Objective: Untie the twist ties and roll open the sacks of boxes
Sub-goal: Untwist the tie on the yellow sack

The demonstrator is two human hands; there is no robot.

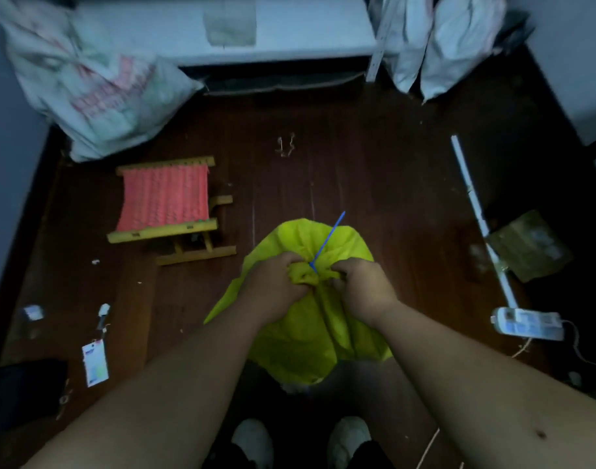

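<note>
A yellow-green sack point(306, 319) stands on the dark wooden floor just in front of my feet. Its neck point(303, 274) is gathered into a tight bunch, and a thin blue tie point(328, 240) sticks up and away from that bunch. My left hand point(276, 286) grips the bunched neck from the left. My right hand point(362, 284) grips the gathered fabric from the right, close to the foot of the tie. What is inside the sack is hidden.
A small folding stool point(168, 206) with a pink woven seat stands to the left. A large white printed sack point(90, 86) leans at the back left and white sacks point(438, 42) at the back right. A loose twisted tie point(285, 146) lies ahead; a power strip point(526, 323) lies right.
</note>
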